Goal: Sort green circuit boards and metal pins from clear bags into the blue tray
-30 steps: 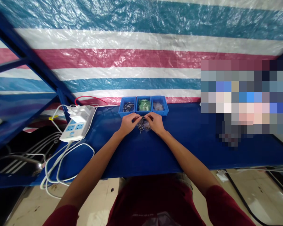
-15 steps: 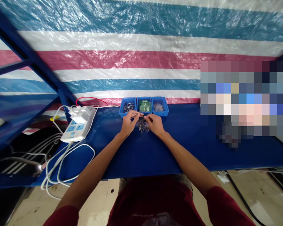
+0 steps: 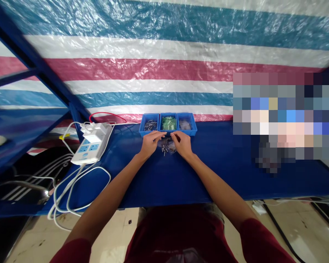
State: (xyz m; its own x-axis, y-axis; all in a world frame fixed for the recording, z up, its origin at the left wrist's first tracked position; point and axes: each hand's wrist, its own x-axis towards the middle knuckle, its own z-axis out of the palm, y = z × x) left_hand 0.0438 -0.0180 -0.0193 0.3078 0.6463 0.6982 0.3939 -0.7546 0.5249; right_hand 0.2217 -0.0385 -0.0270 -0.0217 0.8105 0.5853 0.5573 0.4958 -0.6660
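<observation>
My left hand (image 3: 150, 143) and my right hand (image 3: 182, 143) rest side by side on the blue table (image 3: 214, 171), fingertips pinched toward each other over a small clear bag of metal pins (image 3: 167, 147). What the fingers hold is too small to name. Just beyond the hands stand three small blue bins: the left bin (image 3: 149, 125) with metal pins, the middle bin (image 3: 168, 123) with green parts, the right bin (image 3: 186, 124) with clear bags.
A white power strip (image 3: 91, 147) with a plugged adapter lies at the table's left, its white cable (image 3: 71, 190) looping off the front edge. A red wire (image 3: 106, 114) runs behind it. A striped tarp (image 3: 164, 65) forms the back wall. A blue shelf frame (image 3: 30, 73) stands left.
Both hands have stayed over the bag; the left fingers have shifted slightly, lowering from near the bins toward the right hand.
</observation>
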